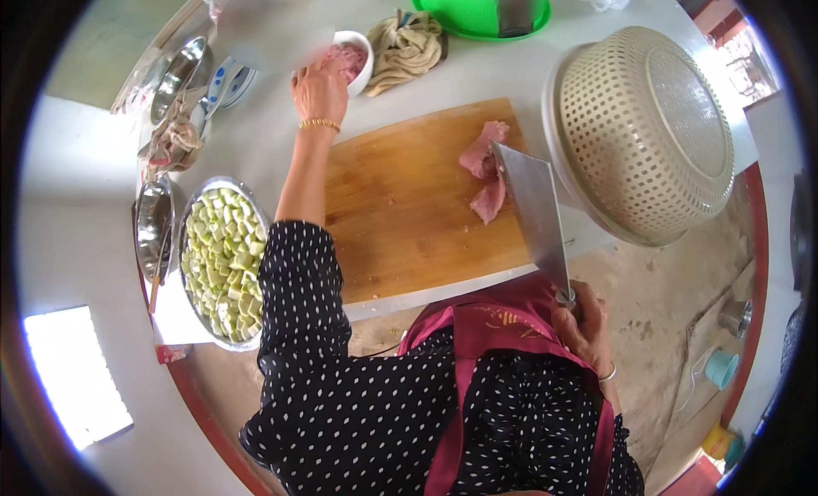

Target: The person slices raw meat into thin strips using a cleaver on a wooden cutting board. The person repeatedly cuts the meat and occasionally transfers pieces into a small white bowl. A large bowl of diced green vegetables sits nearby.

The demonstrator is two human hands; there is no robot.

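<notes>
My left hand [319, 90] reaches to a white bowl [365, 71] of raw meat [347, 60] at the top; its fingertips are at the bowl's left side, and whether they grip meat is hidden. With my right hand [583, 323] I hold a cleaver [533, 205] by its handle, near the board's lower right corner. The blade reaches up over the right part of a wooden cutting board [409, 202]. Pieces of raw meat [482, 154] lie beside the blade's upper end, on the board.
A large metal bowl of diced green vegetable [223, 266] stands left of the board. An upturned perforated plastic basket [645, 131] is at the right. A crumpled cloth [406, 48] lies beside the white bowl, and a green basket [460, 10] sits at the far edge.
</notes>
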